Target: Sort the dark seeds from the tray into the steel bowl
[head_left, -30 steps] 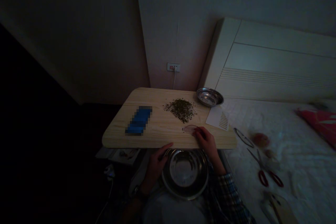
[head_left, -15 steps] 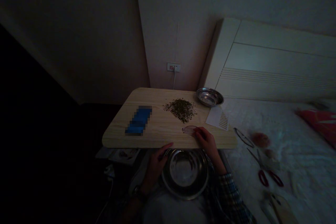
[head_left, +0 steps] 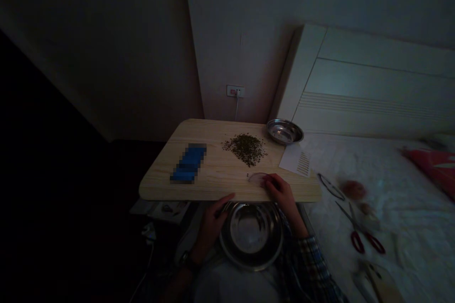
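Observation:
The room is dim. My left hand [head_left: 212,220] grips the left rim of a steel bowl [head_left: 250,236] held just below the near edge of a pale wooden table [head_left: 220,184]. My right hand [head_left: 281,191] rests on the table's near edge with its fingers curled on a small pale, clear piece [head_left: 256,177] that I cannot name. A heap of small dark seeds [head_left: 245,146] lies on the table beyond my right hand.
A small steel dish [head_left: 284,131] stands at the table's far right corner, a white ridged card [head_left: 296,160] beside it. A blue object [head_left: 188,164] lies on the left. On the white bed to the right lie red-handled scissors [head_left: 360,234] and other small items.

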The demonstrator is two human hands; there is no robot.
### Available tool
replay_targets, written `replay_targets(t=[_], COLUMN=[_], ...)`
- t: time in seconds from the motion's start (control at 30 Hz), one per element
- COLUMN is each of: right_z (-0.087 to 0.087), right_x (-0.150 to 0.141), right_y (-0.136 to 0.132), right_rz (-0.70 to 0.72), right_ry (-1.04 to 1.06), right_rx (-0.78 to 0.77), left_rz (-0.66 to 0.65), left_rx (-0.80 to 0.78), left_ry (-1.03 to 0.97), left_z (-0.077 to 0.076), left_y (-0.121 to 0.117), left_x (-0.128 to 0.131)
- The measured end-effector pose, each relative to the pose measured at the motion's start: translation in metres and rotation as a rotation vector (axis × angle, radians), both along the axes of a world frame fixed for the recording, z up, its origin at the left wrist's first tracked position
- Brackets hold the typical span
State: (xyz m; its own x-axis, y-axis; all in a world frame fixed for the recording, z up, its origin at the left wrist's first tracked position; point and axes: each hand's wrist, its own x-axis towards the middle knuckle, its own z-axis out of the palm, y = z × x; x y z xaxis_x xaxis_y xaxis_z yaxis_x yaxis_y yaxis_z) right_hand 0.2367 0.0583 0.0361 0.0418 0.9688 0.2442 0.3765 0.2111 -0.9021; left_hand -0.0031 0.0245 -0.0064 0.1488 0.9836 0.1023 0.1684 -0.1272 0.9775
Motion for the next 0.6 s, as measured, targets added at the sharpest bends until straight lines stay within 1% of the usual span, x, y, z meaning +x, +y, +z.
replay_targets(t=[0.1, 0.2, 0.27, 0.33, 0.4, 0.47, 0.53, 0.6], right_z=[0.002, 0.003, 0.005, 0.010, 0.020, 0.034, 0.048, 0.060], right_x=[0.002, 0.004, 0.003, 0.000, -0.009, -0.027, -0.054, -0.090], right_y=[-0.006, -0.012, -0.012, -0.006, 0.008, 0.030, 0.058, 0.087], right_rz=[0.039, 0.049, 0.053, 0.069, 0.104, 0.170, 0.245, 0.299], right_ry=[0.067, 0.114, 0.160, 0.201, 0.213, 0.202, 0.178, 0.126], right_rx=[-0.012, -0.019, -0.008, 0.011, 0.023, 0.042, 0.078, 0.120], left_rz=[-0.001, 0.007, 0.003, -0.004, -0.011, -0.006, -0.004, -0.004], left_rx=[-0.008, -0.003, -0.006, -0.009, -0.015, -0.026, -0.038, -0.043], left_ry=[-0.019, -0.023, -0.022, -0.020, -0.028, -0.046, -0.058, -0.061], left_z=[0.001, 0.004, 0.006, 0.007, 0.006, 0.005, 0.004, 0.004], left_y=[-0.001, -0.001, -0.001, -0.002, -0.002, -0.002, -0.003, -0.003], left_x=[0.000, 0.001, 0.001, 0.001, 0.001, 0.002, 0.002, 0.002])
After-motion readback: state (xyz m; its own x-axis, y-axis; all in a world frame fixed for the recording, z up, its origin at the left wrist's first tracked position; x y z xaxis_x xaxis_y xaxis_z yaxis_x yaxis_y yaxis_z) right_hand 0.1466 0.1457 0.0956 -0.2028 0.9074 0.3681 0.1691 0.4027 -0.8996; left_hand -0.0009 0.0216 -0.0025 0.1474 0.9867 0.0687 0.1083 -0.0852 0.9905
